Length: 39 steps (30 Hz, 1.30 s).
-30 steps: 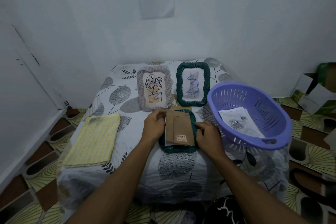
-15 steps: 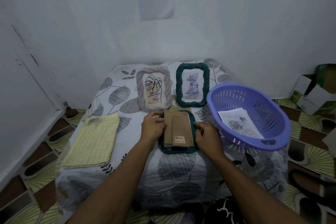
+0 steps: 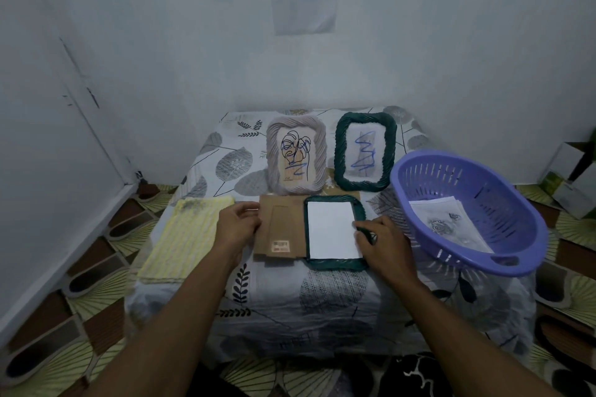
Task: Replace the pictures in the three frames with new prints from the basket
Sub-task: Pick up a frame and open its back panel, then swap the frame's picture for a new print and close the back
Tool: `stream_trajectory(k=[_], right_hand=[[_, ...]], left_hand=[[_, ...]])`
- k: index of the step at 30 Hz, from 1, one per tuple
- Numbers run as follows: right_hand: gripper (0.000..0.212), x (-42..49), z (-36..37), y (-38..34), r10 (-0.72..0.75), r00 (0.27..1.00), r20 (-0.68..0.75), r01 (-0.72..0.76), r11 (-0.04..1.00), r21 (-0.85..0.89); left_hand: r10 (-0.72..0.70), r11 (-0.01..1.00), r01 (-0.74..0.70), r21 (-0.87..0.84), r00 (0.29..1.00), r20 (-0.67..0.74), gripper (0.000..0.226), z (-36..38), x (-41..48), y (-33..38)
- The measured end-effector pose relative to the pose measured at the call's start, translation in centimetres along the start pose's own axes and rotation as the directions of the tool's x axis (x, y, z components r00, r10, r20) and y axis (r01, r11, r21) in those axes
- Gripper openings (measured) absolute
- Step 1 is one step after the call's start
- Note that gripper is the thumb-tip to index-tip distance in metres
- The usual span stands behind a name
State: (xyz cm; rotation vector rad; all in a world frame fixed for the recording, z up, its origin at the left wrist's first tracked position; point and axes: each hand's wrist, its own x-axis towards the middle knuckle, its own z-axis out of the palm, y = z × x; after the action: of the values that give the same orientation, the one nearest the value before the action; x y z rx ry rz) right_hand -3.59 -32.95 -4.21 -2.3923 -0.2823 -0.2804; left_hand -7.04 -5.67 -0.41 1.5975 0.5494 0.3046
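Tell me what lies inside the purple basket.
Inside the purple basket lie printed sheets; the top one shows a grey swirl design. How many sheets lie beneath it cannot be seen.

A pale grey rope-edged frame (image 3: 296, 155) is sitting at the back of the counter (image 3: 322, 300), showing a line drawing. A dark green frame (image 3: 366, 151) is sitting just beside it, showing a blue scribble. Nearer, a third green frame (image 3: 335, 263) is lying face down with a white sheet (image 3: 332, 230) in its opening, and a brown backing board (image 3: 280, 229) is touching its left side. Prints (image 3: 448, 226) are lying inside the tilted purple basket (image 3: 516, 235).
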Motion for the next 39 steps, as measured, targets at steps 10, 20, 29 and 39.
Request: stream_trajectory(k=[10,20,29,39], right_hand=[[0.026,0.0,0.2,0.2,-0.005,1.0,0.002,0.005,1.0,-0.021],[0.025,0.0,0.2,0.4,-0.001,1.0,-0.004,0.001,1.0,-0.012],[0.027,-0.1,0.0,0.4,-0.004,1.0,-0.023,0.004,1.0,0.002],[0.032,-0.1,-0.2,0.2,-0.002,1.0,0.006,0.002,1.0,-0.017]], left_hand=[[0.325,0.726,-0.292,0.622,0.944,0.065,0.034,-0.9,-1.7,-1.3],[0.378,0.446,-0.512,0.734,0.851,0.363,0.039,-0.2,-1.2,-3.2],[0.383,0.493,-0.527,0.693,0.846,0.371,0.046,6.0,-1.9,-1.8],[0.41,0.544,-0.479,0.689,0.868,0.28,0.053,8.9,-2.8,-2.8]])
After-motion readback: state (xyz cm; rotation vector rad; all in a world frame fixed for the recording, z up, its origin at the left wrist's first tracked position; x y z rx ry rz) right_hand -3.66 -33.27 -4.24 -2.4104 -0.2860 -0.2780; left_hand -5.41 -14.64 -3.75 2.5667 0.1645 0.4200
